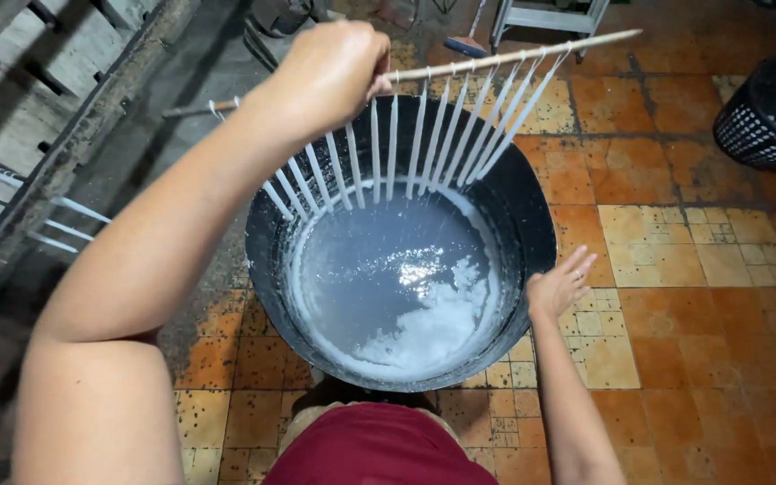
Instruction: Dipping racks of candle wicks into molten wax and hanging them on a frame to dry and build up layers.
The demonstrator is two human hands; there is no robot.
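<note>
- Many thin white taper candles hang in a row from a long wooden stick, dangling over the big round black vat.
- Left hand is fisted tightly around the stick near its middle, holding it level above the vat.
- Right hand rests open, fingers spread, against the vat's right rim, gripping nothing.
- Pale grey liquid wax fills the vat, with white crust along its edge.
- Worn orange floor tiles lie beneath; a black perforated basket stands well apart at upper right.
- More white candles hang on a wooden rack at left.
</note>
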